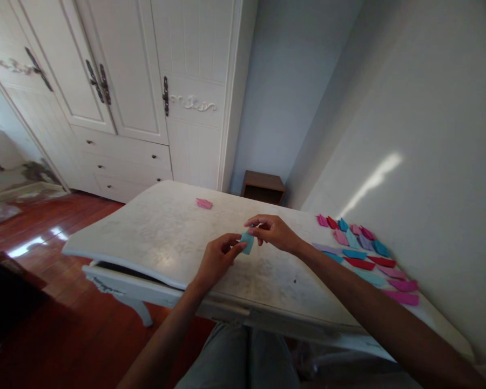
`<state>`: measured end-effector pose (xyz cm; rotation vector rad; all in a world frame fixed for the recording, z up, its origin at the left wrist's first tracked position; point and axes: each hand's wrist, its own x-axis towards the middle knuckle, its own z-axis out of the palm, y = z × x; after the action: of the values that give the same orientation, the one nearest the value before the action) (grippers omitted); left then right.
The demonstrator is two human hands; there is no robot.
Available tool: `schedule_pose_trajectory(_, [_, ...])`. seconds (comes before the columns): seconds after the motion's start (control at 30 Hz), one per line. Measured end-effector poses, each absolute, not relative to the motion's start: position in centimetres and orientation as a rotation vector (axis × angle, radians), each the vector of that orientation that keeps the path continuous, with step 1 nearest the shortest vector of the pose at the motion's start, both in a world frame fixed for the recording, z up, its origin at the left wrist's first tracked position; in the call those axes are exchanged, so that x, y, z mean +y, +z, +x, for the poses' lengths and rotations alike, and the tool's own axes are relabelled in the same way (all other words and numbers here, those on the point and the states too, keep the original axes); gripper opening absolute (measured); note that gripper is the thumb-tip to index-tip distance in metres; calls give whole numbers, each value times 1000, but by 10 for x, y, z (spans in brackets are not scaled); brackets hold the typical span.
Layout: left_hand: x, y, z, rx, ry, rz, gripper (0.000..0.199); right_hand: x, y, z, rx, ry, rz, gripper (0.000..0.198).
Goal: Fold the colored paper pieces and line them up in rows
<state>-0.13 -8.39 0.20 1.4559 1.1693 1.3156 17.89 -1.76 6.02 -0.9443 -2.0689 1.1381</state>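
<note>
Pinching a small light-blue paper piece [248, 243] over the white table [154, 227], both hands meet near its middle. The left hand [218, 258] comes in from eight o'clock, thumb and index finger narrowed on the paper's left edge. The right hand [272, 232] reaches from two o'clock, its thumb and index finger drawn close together at the paper's top edge; how firmly they press cannot be told.

Between ten and eleven o'clock from the paper, well apart, a folded pink paper piece [203, 203] lies alone on the tabletop. At three o'clock, beyond the right forearm, folded paper pieces [359, 263] in pink, red, blue and lilac lie in rough rows beside the wall [429, 189]. A brown wooden cabinet [264, 179] stands just past twelve o'clock, and a white wardrobe [133, 65] rises at eleven.
</note>
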Motion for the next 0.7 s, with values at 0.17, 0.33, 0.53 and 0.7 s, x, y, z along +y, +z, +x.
schedule_pose_trajectory(0.17, [-86,2,-1,1144,1390,1250,33,-33,53,184,-2018,1325,-946,39])
schedule_pose_trajectory(0.33, [-87,4,-1,1143,1347,1219,33,-42,46,186,-2013,1361,-908,34])
schedule_pose_trajectory(0.53, [-88,5,0,1169,1284,1276,35,-39,44,197,-1930,1278,-964,29])
schedule_pose_trajectory(0.7, [-89,6,0,1184,1265,1297,36,-40,41,207,-1849,1351,-983,33])
